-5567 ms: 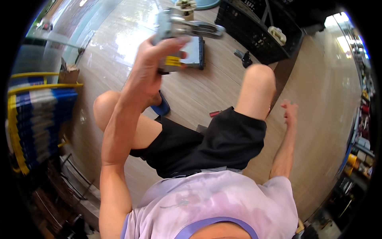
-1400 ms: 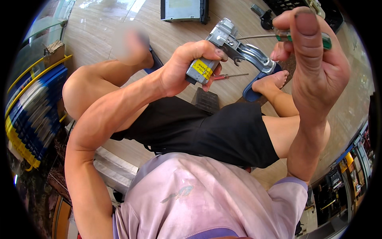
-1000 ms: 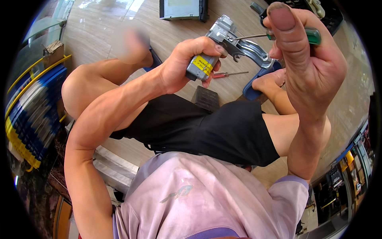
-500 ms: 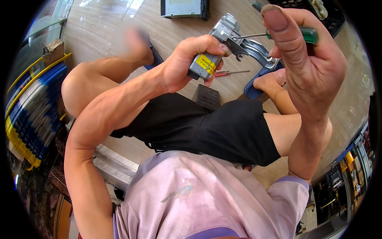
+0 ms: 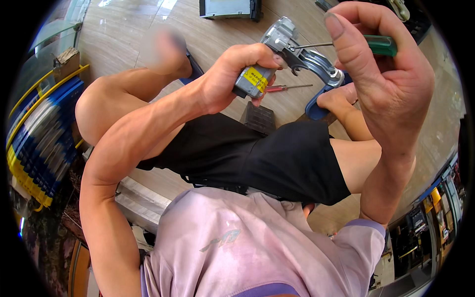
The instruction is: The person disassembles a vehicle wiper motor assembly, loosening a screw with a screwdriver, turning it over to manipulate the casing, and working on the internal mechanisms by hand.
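My left hand (image 5: 232,74) is closed around a silver metal assembly (image 5: 283,37) with a curved arm. A grey block (image 5: 256,80) with a yellow label pokes out below my fingers; most of the grip is hidden behind the hand. On the other side, my right hand (image 5: 391,94) holds a green-handled screwdriver (image 5: 382,45) between thumb and fingers. Its thin shaft points left, and the tip meets the assembly near its middle. Whether the tip sits in a screw is too small to tell.
A screwdriver with a red handle (image 5: 277,88) lies on the floor beyond my lap. Near it is a dark box (image 5: 260,118). A metal-topped electronic unit (image 5: 228,9) stands at the far edge. Blue slippers (image 5: 314,108) are on my feet. Left, a yellow-framed rack (image 5: 44,133).
My right hand has shifted slightly right, and its thumb has moved along the screwdriver handle. The assembly in my left hand has stayed nearly in place.
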Demonstrator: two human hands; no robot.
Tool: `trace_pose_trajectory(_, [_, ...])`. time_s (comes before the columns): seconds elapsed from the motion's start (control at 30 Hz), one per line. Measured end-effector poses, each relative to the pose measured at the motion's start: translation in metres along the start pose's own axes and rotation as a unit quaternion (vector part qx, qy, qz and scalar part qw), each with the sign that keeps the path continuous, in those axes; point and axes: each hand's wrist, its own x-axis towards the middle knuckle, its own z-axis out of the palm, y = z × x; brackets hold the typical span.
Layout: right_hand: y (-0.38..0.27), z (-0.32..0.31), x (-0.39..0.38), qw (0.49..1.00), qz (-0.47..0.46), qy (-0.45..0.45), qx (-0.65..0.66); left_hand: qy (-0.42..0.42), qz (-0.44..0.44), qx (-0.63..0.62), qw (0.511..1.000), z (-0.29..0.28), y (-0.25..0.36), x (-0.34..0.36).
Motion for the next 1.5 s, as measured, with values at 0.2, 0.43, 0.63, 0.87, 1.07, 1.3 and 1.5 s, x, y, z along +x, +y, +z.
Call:
trace_pose_trajectory(0.2, [-0.003, 0.007, -0.004, 0.975, -0.148, 0.035, -0.162, -0.008, 0.006, 0.018, 1.000, -0.001, 0.001, 0.003])
trace_pose_trajectory(0.43, [-0.006, -0.005, -0.001, 0.966, -0.186, -0.023, -0.177, -0.004, -0.001, 0.052, 0.999, -0.001, 0.003, 0.004])
trace_pose_trajectory(0.63, [0.001, -0.019, -0.011, 0.991, -0.042, -0.087, -0.093, -0.007, 0.003, 0.083, 0.997, 0.005, 0.007, 0.001])
trace_pose_trajectory(0.87, [-0.007, -0.015, -0.016, 0.995, 0.044, -0.077, -0.037, 0.013, 0.017, 0.129, 0.991, 0.010, 0.013, -0.006])
trace_pose_trajectory(1.07, [0.003, -0.024, -0.017, 0.997, -0.024, -0.050, -0.055, 0.039, 0.012, 0.151, 0.988, 0.018, 0.014, -0.001])
trace_pose_trajectory(1.3, [0.000, -0.031, -0.017, 0.998, 0.033, -0.033, -0.046, 0.025, 0.023, 0.199, 0.979, 0.021, 0.018, 0.001])
trace_pose_trajectory(1.5, [0.021, -0.041, -0.012, 0.999, 0.014, -0.021, -0.026, 0.094, 0.130, 0.357, 0.920, 0.024, 0.025, 0.003])
